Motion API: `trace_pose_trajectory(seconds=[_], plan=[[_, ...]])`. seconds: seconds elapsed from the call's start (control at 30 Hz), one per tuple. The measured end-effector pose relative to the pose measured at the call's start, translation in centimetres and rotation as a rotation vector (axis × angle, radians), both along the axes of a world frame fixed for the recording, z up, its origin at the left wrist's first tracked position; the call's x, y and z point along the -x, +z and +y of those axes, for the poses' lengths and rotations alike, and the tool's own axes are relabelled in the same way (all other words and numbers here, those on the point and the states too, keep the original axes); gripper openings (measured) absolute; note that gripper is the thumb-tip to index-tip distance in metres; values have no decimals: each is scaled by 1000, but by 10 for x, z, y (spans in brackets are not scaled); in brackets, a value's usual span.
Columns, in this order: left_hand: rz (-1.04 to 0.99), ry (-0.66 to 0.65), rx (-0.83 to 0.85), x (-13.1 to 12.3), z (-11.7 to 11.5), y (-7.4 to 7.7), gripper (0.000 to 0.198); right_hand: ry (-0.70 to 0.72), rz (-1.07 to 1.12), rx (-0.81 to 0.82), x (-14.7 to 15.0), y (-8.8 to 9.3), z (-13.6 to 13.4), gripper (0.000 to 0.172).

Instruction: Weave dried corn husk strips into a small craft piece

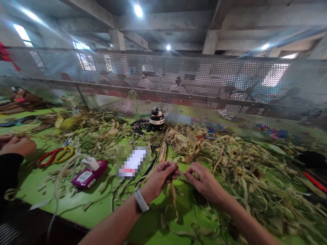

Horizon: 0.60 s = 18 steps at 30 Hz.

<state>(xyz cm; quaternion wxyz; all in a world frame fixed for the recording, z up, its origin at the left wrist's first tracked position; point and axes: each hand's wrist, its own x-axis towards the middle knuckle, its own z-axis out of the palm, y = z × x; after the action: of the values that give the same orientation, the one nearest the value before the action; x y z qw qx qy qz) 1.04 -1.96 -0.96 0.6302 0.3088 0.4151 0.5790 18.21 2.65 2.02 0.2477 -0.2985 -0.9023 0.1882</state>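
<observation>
My left hand [161,178], with a pale watch band on its wrist, is closed in a pinch on a strip of dried plant husk [181,172]. The thumb and fingers of my right hand [203,180] pinch the same strip from the other side, so it spans the short gap between them. A twisted length of husk [174,201] hangs below my left hand toward the green tabletop [143,228]. Just beyond my hands a thicker husk bundle [162,151] lies on the table. A dark round object [199,197] sits partly hidden under my right hand.
Loose husks [255,177] heap to the right. At left lie a phone [134,162], a purple power strip [89,175] with a white plug and cable, and red-and-yellow-handled scissors [55,156]. A black jar [156,119] stands before a perforated metal screen [178,75]. Another person's hand [19,146] is at far left.
</observation>
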Motion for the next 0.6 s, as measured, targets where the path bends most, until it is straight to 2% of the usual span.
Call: trace_pose_trajectory(seconds=[0.23,0.47,0.6], plan=[[24,44,28,-1,1,-2,33,-17,44,174,-7,1,7,24],[133,139,33,-3,1,1,34,4,5,243,-10,6,11,25],[180,91,-11,-4,-1,1,33,-9,33,373,-13,6,15,26]])
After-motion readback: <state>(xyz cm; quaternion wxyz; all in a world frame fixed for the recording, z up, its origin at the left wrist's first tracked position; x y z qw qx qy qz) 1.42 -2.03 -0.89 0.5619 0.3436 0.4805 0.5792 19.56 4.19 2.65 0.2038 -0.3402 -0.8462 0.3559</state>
